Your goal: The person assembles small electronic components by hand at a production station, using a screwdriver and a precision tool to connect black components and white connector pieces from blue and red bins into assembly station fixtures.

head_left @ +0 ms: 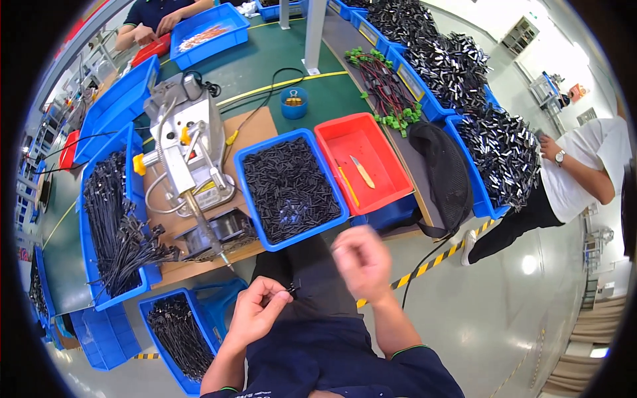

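My left hand (260, 306) is closed above my lap, with thumb and forefinger pinching a small black part with thin prongs (292, 290). To its right, my right hand (362, 263) is lifted with curled fingers. Motion smears those fingertips, so whether they hold anything cannot be made out. Just beyond both hands, a blue bin (306, 237) is full of short black tubes (288, 186). A soldering iron (207, 229) on a bench machine (189, 142) points down, its tip (229, 265) close to my left hand.
Right of the bin lies a red tray (381, 179) holding a knife (362, 172) and a yellow stick (348, 186). Black cables fill a blue bin (93, 225) at the left. A solder spool (229, 225) sits below the machine. Someone in a white shirt (590, 166) stands at right.
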Demonstrator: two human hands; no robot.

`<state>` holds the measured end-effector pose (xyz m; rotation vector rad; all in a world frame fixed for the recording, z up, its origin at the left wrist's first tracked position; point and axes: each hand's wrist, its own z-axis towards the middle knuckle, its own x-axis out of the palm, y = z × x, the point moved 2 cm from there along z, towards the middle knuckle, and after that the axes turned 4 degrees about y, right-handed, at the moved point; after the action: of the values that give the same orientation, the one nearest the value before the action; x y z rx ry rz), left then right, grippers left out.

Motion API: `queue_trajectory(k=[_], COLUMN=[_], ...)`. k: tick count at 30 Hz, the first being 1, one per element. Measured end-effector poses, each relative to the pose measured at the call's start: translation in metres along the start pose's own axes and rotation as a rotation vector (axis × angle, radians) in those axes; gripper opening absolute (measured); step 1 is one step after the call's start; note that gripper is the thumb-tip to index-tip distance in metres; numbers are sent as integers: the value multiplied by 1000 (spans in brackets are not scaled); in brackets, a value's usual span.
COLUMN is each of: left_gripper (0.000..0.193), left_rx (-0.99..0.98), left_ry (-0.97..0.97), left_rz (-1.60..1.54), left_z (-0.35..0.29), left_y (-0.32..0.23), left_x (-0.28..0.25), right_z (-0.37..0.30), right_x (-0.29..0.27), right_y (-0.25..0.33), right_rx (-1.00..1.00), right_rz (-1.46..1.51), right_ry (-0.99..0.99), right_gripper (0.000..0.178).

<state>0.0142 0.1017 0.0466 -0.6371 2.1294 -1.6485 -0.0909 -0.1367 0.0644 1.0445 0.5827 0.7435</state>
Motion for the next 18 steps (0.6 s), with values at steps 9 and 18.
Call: queue_trajectory(k=[9,18], left_gripper=[11,10], left_rx=[48,9], left_ry=[-45,37], left_rz=[36,-135], left_z=[-8,-9], left_y=[3,4], left_x=[-4,-8], right_z=[63,-6], right_x=[-54,10], right_y=[-4,7], right_rx=[-169,87], right_rz=[-683,33], right_ry=[-359,288], right_gripper=[10,18])
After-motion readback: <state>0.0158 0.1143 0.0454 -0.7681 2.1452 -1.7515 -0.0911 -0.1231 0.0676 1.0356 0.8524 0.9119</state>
